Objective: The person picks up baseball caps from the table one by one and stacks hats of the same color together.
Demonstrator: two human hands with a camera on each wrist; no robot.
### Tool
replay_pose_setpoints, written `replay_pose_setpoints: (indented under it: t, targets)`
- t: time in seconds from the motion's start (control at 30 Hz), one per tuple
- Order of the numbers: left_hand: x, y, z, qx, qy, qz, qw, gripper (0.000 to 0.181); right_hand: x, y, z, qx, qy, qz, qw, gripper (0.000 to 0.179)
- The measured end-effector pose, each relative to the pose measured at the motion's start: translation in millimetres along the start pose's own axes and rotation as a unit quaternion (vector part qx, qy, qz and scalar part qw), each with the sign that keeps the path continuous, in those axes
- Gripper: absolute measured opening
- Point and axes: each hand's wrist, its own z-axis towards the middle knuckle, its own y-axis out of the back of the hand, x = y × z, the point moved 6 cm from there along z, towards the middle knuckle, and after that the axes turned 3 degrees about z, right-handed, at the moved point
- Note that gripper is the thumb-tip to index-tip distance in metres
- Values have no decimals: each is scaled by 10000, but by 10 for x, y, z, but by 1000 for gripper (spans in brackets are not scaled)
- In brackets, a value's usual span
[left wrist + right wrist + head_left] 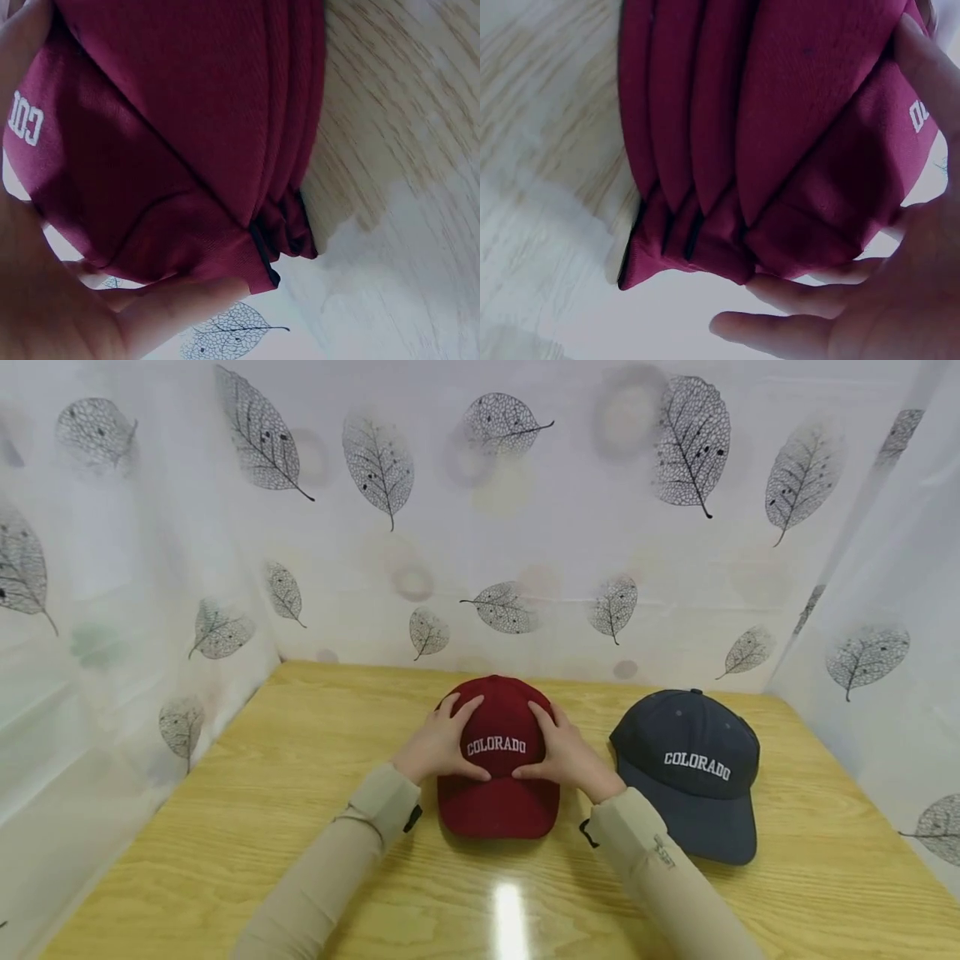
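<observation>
A red baseball cap [498,714] with white COLORADO lettering stands on the table, its brim towards me. My left hand [444,745] holds its left side, with the thumb at the seam above the brim and the fingers over the crown. On the other side my right hand [564,752] holds it in the same way. From the side, the left wrist view shows several layered brims [289,105], so red caps are nested in a stack. Layered brims [675,112] appear in the right wrist view too, where the little finger is apart from the cloth.
A dark navy cap [693,735], also lettered COLORADO, sits to the right, beside my right forearm. The yellow wood-grain table [315,718] meets white leaf-patterned sheets [510,543] at the back and both sides. A bright light reflection lies in front of the red cap.
</observation>
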Motion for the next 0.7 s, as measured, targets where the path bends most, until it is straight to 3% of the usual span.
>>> replay_pose_setpoints:
  t: [0.2, 0.47, 0.6, 0.7]
  targets:
    - [-24, -21, 8, 231, 28, 105, 9997, 110, -24, -17, -9, 183, -91, -4, 9998, 103]
    - [-57, -7, -66, 201, 382, 5, 9991, 116, -54, -34, -78, -5, -118, 346, 9993, 103]
    - [-7, -41, -182, 555, 559, -543, 9954, 115, -95, -62, -198, 142, -212, 678, 9974, 99]
    - [79, -66, -294, 977, 660, -1238, 9853, 99, -160, -73, -305, 390, -338, 1120, 9924, 95]
